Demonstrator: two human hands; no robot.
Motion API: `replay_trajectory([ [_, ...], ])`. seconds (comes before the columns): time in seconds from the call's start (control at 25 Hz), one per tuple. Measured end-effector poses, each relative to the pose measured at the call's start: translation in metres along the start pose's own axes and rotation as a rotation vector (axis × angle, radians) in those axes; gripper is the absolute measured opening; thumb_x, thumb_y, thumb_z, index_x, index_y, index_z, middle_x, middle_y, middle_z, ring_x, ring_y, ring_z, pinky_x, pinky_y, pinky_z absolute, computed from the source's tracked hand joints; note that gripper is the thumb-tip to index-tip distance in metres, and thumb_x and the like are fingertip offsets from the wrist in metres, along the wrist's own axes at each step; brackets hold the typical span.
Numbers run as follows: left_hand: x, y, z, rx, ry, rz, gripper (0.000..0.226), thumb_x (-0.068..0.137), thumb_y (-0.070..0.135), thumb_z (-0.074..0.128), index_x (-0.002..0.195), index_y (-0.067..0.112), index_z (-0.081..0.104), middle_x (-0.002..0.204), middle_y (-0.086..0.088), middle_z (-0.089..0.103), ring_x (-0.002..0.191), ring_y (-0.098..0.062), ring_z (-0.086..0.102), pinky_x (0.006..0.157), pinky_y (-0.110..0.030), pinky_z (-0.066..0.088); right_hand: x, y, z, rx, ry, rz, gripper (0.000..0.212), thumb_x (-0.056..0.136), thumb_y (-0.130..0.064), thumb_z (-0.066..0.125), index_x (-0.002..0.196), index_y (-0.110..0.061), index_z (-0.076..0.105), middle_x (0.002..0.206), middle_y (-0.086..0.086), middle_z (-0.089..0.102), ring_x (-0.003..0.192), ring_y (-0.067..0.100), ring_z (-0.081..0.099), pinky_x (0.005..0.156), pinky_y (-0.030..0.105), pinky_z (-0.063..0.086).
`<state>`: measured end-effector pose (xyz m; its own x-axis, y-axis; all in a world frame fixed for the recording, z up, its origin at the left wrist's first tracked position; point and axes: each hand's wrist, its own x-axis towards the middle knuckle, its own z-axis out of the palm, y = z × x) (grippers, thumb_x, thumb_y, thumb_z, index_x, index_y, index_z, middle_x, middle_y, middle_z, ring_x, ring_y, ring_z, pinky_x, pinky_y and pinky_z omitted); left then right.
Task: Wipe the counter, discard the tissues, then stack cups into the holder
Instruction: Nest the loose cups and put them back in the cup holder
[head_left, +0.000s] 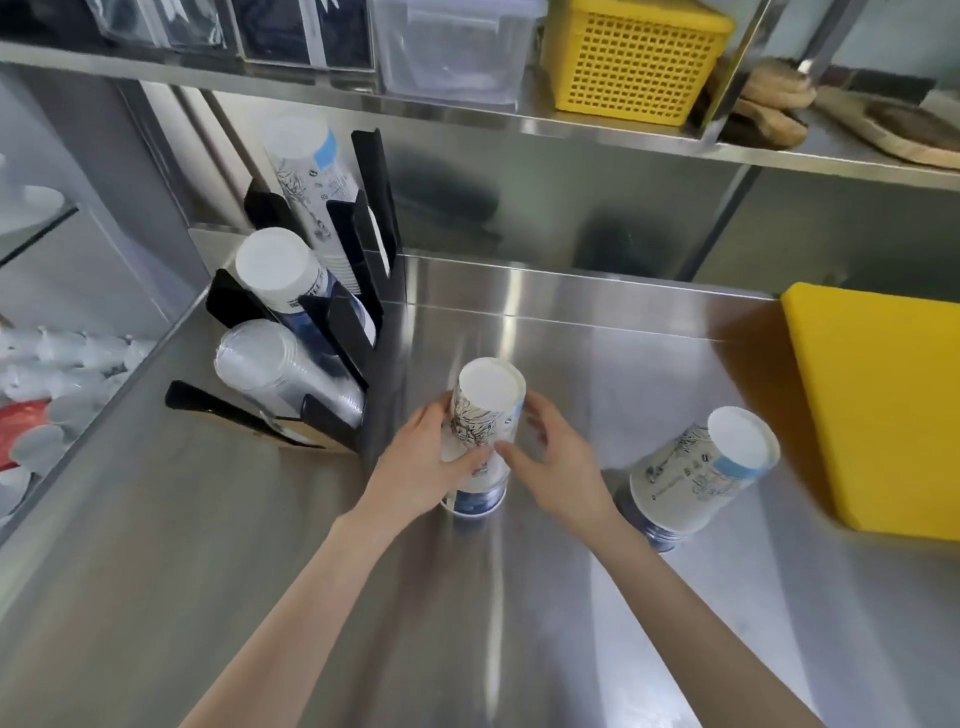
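A stack of upside-down paper cups with a printed drawing stands in the middle of the steel counter. My left hand grips its left side and my right hand wraps its right side. A second upside-down stack of paper cups stands to the right, untouched. The black tiered cup holder sits at the back left. It carries a tall paper cup stack, a shorter paper cup stack and a clear plastic cup stack.
A yellow cutting board lies at the right edge of the counter. A steel shelf above holds a yellow basket and clear containers. Left of the counter is a bin with plastic lids.
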<state>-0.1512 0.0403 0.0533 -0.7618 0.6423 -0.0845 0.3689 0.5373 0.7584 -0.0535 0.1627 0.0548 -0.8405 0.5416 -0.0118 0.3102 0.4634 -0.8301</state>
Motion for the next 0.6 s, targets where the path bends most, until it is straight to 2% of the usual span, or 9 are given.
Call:
replay_trajectory([
  [0.08, 0.003, -0.001, 0.001, -0.007, 0.013, 0.004, 0.069, 0.073, 0.042, 0.067, 0.13, 0.021, 0.036, 0.131, -0.007, 0.05, 0.12, -0.024, 0.047, 0.098, -0.043, 0.042, 0.001, 0.0, 0.002, 0.046, 0.006, -0.01, 0.054, 0.079, -0.019, 0.066, 0.127, -0.022, 0.043, 0.114, -0.015, 0.058, 0.107, -0.001, 0.053, 0.082, -0.002, 0.034],
  [0.16, 0.002, 0.0, 0.0, -0.002, 0.033, 0.012, 0.069, 0.073, 0.04, 0.067, 0.131, 0.019, 0.036, 0.131, -0.007, 0.05, 0.12, -0.024, 0.048, 0.097, -0.042, 0.043, 0.0, -0.003, 0.0, 0.07, 0.013, -0.033, 0.052, 0.078, -0.018, 0.067, 0.126, -0.023, 0.046, 0.102, -0.023, 0.054, 0.092, -0.021, 0.049, 0.075, -0.008, 0.031],
  [0.2, 0.002, 0.002, -0.001, 0.002, 0.046, 0.027, 0.068, 0.073, 0.04, 0.067, 0.13, 0.018, 0.037, 0.13, -0.007, 0.051, 0.119, -0.024, 0.049, 0.096, -0.041, 0.043, 0.0, -0.005, -0.001, 0.08, 0.02, -0.047, 0.052, 0.078, -0.018, 0.067, 0.126, -0.023, 0.046, 0.101, -0.025, 0.053, 0.089, -0.025, 0.046, 0.074, -0.009, 0.03],
  [0.4, -0.005, 0.023, -0.018, 0.022, 0.118, 0.142, 0.066, 0.073, 0.04, 0.068, 0.129, 0.018, 0.038, 0.125, -0.007, 0.053, 0.114, -0.023, 0.051, 0.093, -0.037, 0.043, -0.006, -0.025, -0.02, 0.106, 0.059, -0.12, 0.054, 0.079, -0.021, 0.067, 0.128, -0.024, 0.044, 0.107, -0.02, 0.053, 0.096, -0.008, 0.049, 0.075, -0.009, 0.031],
  [0.52, -0.01, 0.039, -0.029, 0.024, 0.151, 0.204, 0.067, 0.073, 0.041, 0.068, 0.129, 0.019, 0.038, 0.126, -0.007, 0.053, 0.114, -0.022, 0.051, 0.094, -0.039, 0.045, -0.012, -0.04, -0.033, 0.101, 0.077, -0.174, 0.054, 0.08, -0.022, 0.066, 0.128, -0.023, 0.044, 0.109, -0.019, 0.053, 0.099, -0.006, 0.049, 0.076, -0.01, 0.031],
  [0.6, -0.016, 0.046, -0.035, 0.023, 0.175, 0.228, 0.067, 0.073, 0.04, 0.068, 0.129, 0.018, 0.038, 0.127, -0.006, 0.053, 0.115, -0.021, 0.051, 0.094, -0.035, 0.043, -0.017, -0.049, -0.039, 0.102, 0.082, -0.209, 0.054, 0.08, -0.021, 0.066, 0.129, -0.023, 0.043, 0.111, -0.019, 0.053, 0.097, -0.008, 0.05, 0.076, -0.01, 0.031],
])
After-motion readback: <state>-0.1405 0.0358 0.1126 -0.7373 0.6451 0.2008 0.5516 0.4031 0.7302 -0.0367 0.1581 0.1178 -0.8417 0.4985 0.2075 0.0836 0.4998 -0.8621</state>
